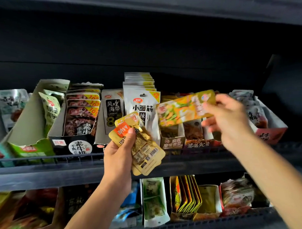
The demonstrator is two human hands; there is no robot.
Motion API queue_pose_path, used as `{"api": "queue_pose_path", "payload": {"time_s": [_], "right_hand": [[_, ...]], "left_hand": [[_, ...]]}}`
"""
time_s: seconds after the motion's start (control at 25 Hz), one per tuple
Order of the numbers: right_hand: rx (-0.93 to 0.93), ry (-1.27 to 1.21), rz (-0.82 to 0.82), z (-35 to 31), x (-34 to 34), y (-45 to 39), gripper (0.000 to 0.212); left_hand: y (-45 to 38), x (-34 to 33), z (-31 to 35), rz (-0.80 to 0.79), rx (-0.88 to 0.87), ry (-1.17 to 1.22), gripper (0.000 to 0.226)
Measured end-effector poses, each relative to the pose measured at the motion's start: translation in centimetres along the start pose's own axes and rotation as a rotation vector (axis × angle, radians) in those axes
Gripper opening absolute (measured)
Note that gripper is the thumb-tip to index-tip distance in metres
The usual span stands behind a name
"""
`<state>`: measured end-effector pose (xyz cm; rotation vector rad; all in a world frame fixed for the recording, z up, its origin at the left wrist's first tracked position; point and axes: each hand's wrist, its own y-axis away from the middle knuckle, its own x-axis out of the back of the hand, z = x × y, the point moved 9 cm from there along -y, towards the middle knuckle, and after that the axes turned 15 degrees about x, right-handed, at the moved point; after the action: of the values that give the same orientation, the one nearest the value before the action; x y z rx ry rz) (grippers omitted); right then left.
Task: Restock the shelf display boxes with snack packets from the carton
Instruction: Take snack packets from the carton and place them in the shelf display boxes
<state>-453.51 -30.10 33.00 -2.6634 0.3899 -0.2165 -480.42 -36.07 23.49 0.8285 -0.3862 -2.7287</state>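
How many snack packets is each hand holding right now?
Left hand: 2 at least, a fan of gold packets; any more behind cannot be told
Right hand: 1 yellow-green packet
Total: 3 at least

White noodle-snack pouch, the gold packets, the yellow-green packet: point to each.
white pouch [141,103]: head view, printed front.
gold packets [145,153]: head view, barcode back.
yellow-green packet [179,110]: head view, pictured face.

One head-worn view (wide-angle) faces the dark shelf rail [42,172] closely, looking slightly down from just above it.
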Motion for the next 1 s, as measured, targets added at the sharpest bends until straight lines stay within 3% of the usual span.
{"api": "queue_pose_path", "payload": {"time_s": [0.12,0.24,0.36,0.48,0.52,0.6,0.68,0.72,0.8,0.88,1.0], "right_hand": [[0.231,0.188,-0.029,-2.4,0.3,-4.0,0.012],[0.424,0.449,-0.232,-3.9,-4.6,-3.9,0.015],[0.497,0.645,-0.406,-3.2,-9.0,-2.4,0.027],[0.736,0.609,-0.270,-4.8,-9.0,1.8,0.017],[0.772,0.520,-0.358,-5.3,-9.8,3.9,0.017],[0.662,0.414,-0.702,-4.8,-12.4,8.3,0.041],[0.564,0.491,-0.831,-3.6,-12.9,10.4,0.065],[0.546,0.513,-0.801,-3.5,-12.5,10.4,0.064],[0.524,0.438,-0.715,-3.7,-11.5,9.8,0.037],[0.302,0.176,-0.543,-2.4,-9.9,8.3,0.020],[-0.113,-0.242,-0.213,1.7,-7.4,6.9,0.026]], "left_hand": [[0.1,0.3,0.5,-0.012,0.005,-0.018,0.017],[0.6,-0.6,0.3,-0.045,0.010,-0.061,0.035],[0.5,-0.8,0.3,-0.030,-0.004,-0.077,0.027],[0.5,-0.3,1.4,-0.006,-0.058,-0.095,0.020],[0.5,-0.1,1.8,0.000,-0.093,-0.113,0.021],[0.8,-0.3,2.1,0.002,-0.141,-0.179,0.026],[0.9,-0.8,1.8,-0.052,-0.133,-0.233,0.034],[1.0,-1.2,1.5,-0.114,-0.111,-0.239,0.035],[1.3,-2.3,1.0,-0.260,-0.067,-0.268,0.036],[2.0,-3.1,0.8,-0.336,-0.070,-0.342,0.049],[2.2,-3.2,1.8,-0.316,-0.130,-0.340,0.046]]}}
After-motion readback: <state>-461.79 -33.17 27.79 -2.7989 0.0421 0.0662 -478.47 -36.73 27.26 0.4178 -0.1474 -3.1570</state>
